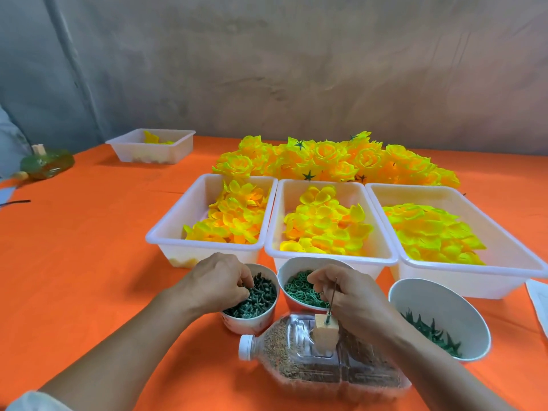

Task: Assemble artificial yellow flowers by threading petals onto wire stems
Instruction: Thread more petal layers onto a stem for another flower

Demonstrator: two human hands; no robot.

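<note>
At the far left edge stands a green bottle (pixel 47 164), and behind it, further along the orange table (pixel 89 232), a small white tray (pixel 175 149) with a few yellow pieces in it. Next comes the left tray (pixel 166 229), heaped with yellow petals (pixel 234 215). Just in front of it our left hand (pixel 219 280) dips into a cup (pixel 246 324) of dark green stem pieces (pixel 261 298), fingers curled down and pinching among them. Beside that sits the cup of green rings (pixel 299 289). Below it a clear bottle (pixel 311 363) filled with grains lies on its side, a wooden block (pixel 324 329) on top of it, and the wire stem (pixel 332 301) stands upright from the block, bare. Our right hand (pixel 350 295) reaches over the ring cup, fingertips bunched at the rings; whether they hold one we cannot tell. Behind lie the middle tray (pixel 278 232) and the right tray (pixel 519 262), both full of petals, and beyond them a pile of finished flowers (pixel 335 158). At the right, a white bowl (pixel 439 298) holds green star-shaped pieces (pixel 430 330).
</note>
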